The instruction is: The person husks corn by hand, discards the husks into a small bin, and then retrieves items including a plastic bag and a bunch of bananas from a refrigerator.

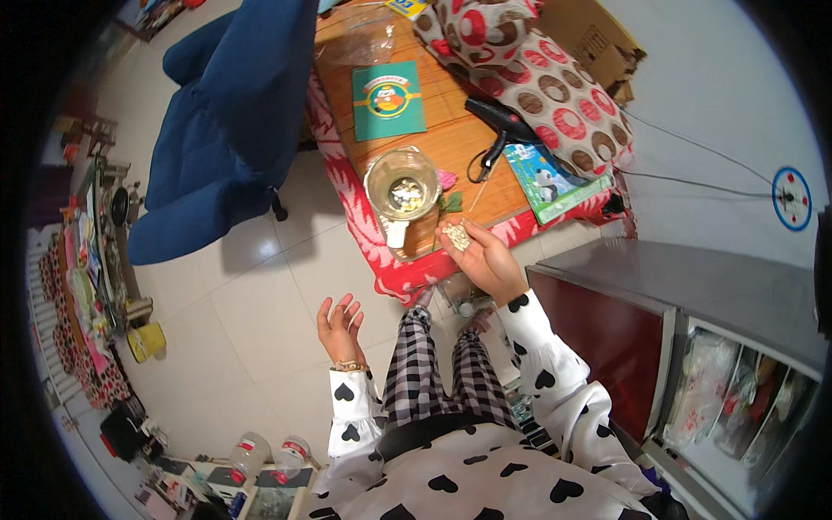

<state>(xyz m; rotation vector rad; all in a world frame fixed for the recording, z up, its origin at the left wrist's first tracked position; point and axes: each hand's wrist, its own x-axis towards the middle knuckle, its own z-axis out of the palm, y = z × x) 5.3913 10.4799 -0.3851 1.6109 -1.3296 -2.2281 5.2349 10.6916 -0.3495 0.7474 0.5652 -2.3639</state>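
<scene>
My right hand (pixel 484 260) is turned palm up and cups a small heap of pale seeds (pixel 457 238) near the table's front edge. Just beyond it, to the left, a clear jug (pixel 374 188) stands on the wooden table (pixel 448 130); its handle points toward me. White and yellowish pieces (pixel 408 195) lie at the jug's bottom. My left hand (pixel 339 330) hangs over the tiled floor, fingers apart and nothing in it. A pink flower (pixel 447 179) with green leaves (pixel 452 202) lies beside the jug, partly hidden by it.
Farther back lie a green booklet (pixel 389 101), a black hair dryer (pixel 500 120), a panda-covered book (pixel 552 185) and a dotted cushion (pixel 552 84). A red-and-white cloth (pixel 351 195) borders the table. A blue chair (pixel 221 123) stands left, a glass-fronted cabinet (pixel 728 396) right.
</scene>
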